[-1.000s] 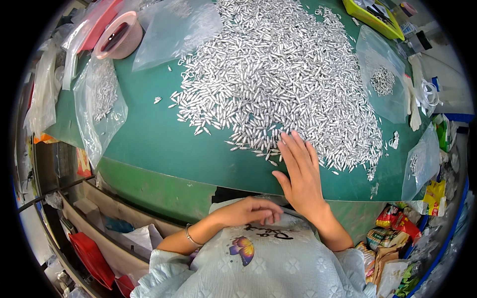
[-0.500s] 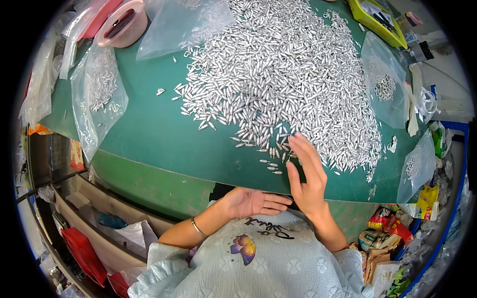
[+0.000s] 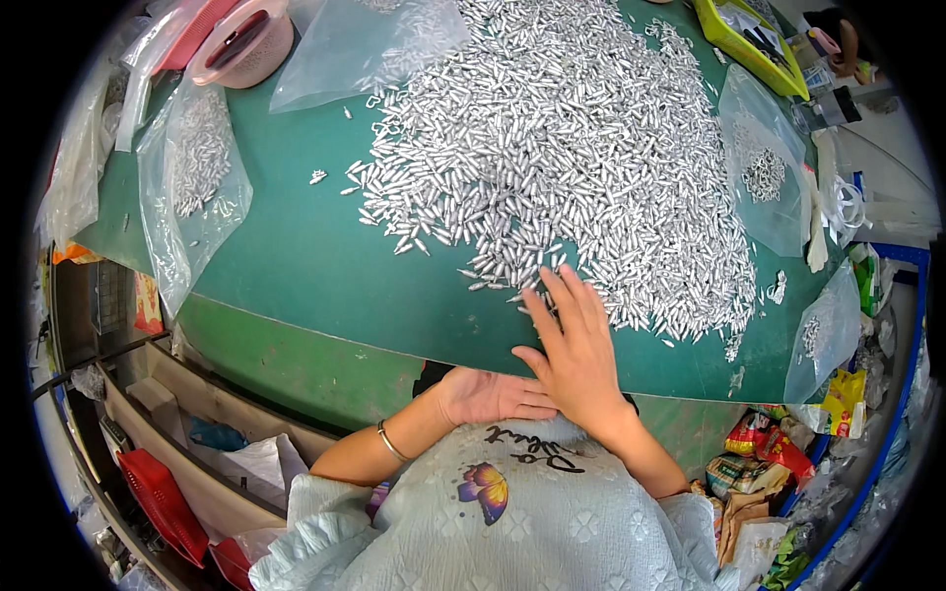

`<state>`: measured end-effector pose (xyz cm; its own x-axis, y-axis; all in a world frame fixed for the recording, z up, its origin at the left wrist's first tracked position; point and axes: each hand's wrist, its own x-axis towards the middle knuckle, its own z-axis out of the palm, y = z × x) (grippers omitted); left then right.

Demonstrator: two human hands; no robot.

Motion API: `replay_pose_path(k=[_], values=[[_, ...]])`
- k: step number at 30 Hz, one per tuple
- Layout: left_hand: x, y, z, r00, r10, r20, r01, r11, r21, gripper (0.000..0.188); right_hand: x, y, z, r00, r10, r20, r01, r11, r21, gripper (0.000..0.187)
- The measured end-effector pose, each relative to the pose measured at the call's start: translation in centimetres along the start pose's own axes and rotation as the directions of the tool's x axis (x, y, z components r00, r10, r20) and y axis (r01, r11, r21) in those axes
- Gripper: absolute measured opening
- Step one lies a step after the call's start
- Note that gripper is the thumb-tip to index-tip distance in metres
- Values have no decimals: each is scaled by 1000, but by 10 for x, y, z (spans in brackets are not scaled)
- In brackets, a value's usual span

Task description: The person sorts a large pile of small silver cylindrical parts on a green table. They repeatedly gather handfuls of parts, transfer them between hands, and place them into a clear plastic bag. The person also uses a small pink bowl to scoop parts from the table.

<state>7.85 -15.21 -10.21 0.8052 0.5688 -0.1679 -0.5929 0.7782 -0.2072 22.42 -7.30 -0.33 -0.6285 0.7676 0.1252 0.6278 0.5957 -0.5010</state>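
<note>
A wide heap of small silver bullet-shaped metal pieces point(image 3: 562, 167) covers much of the green table point(image 3: 325, 266). My right hand point(image 3: 576, 345) lies palm down over the heap's near edge, fingers stretched and spread. Its fingertips reach the closest pieces, and whatever is beneath the palm is hidden. Just below the table's front edge, my left hand point(image 3: 493, 396) is held palm up with straight fingers. Its palm shows no pieces, but the right hand overlaps its fingertips.
Clear plastic bags with silver pieces lie on the left point(image 3: 197, 177) and right point(image 3: 764, 167). A pink basket point(image 3: 246, 49) stands far left, a yellow-green tray point(image 3: 749, 44) far right. An open drawer point(image 3: 197, 414) is at lower left, bagged packets point(image 3: 769, 443) at lower right.
My right hand has moved left and turned flatter, palm down. Several loose pieces near the front edge no longer show where the hand now is. My left hand has barely moved.
</note>
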Motion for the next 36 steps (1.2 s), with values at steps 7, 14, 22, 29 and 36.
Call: replay_pose_path(k=[7,14,22,29,36], values=[[2,2,2,996,50,74,-43,995,-87,76,-15,2,-5,1000,-17,-7,18,998,68,54],[2,11,15,990,37,136,-11,982,-190,78,-27,11,-9,999,-24,-31,28,990,142,48],[-29,-1,25,948,137,-287,68,793,605,54,-33,19,-16,961,115,-251,-96,992,87,35],[-47,8,109,686,670,284,105,-477,873,29,-22,10,-13,983,115,-140,-116,993,2,40],[-11,30,100,542,704,459,284,-668,688,28,-29,10,-14,983,56,-177,-39,994,98,39]])
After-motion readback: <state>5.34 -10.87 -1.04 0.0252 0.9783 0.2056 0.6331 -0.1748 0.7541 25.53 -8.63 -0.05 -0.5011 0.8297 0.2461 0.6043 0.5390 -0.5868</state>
